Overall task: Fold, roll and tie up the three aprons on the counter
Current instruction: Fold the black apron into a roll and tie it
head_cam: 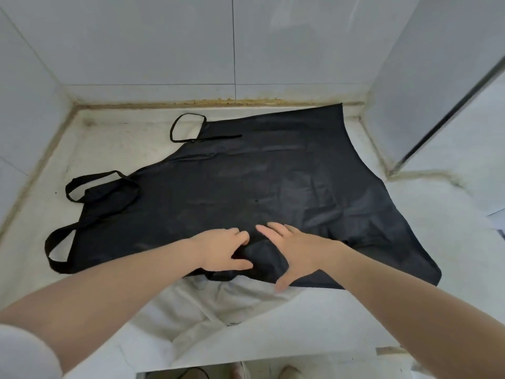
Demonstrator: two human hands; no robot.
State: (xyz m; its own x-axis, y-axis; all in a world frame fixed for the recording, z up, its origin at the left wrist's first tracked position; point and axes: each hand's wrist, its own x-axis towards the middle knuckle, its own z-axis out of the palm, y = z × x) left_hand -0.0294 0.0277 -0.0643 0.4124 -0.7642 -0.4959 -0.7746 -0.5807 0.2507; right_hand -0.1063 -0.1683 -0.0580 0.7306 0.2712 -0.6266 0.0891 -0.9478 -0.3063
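Your forearms come in from the bottom edge, both reaching over the pale bench [114, 149]. Across that bench a black apron [246, 187] lies spread nearly flat, its far corner up by the tiled wall [164, 45], its near hem right under your hands. Light grey cloth [232, 302] is bunched just below that hem, nearest you. On the left, wide black straps [79, 184] loop off the apron onto the bench, and a thin neck loop [185, 127] sits further back. Your right hand [295, 250] lies flat on the fabric, fingers straight, thumb spread toward you. Your left hand [221, 250] has fingers curled, bunching a small ridge of apron between the two hands.
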